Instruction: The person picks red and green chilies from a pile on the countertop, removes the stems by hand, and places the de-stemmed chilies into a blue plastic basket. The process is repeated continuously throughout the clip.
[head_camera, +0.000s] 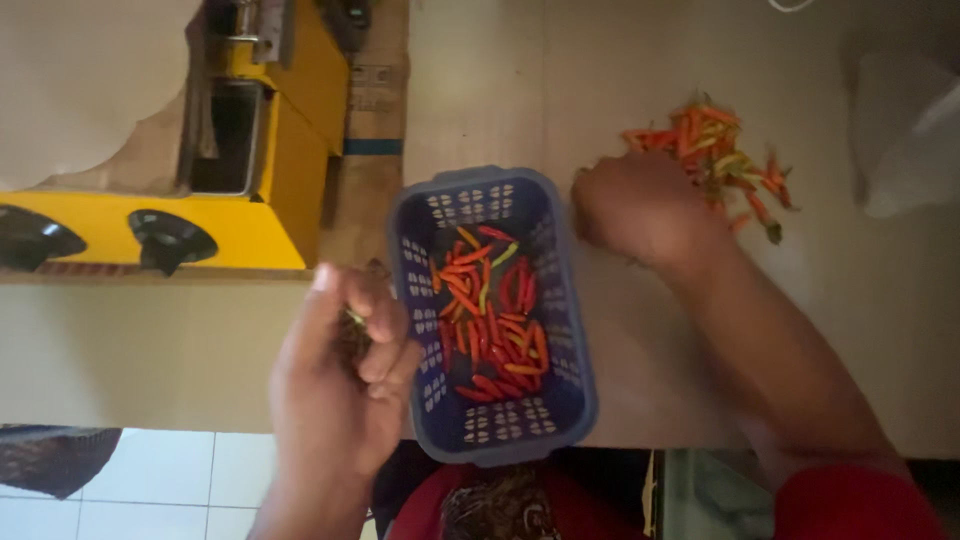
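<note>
Blue basket (575, 330) at centre holds a partial layer of red chilies (495, 335); a loose chili pile (712, 150) is left at 1 o'clock. Left hand (335, 385), at 8 o'clock, has fingers curled, pinching a small green stem bit; right hand (640, 205) is fisted beside the pile, contents unclear.

Blue perforated basket (490, 430) holding red, orange and a few green chillies (490, 320); loose orange-red chilli pile (710, 150) on beige table (150, 350); yellow-and-black machine (250, 190); red sleeve (860, 505).

It looked like a home kitchen. A yellow stove (150, 215) with black knobs stood on the table (150, 350). Below was a white tiled floor (170, 485).
</note>
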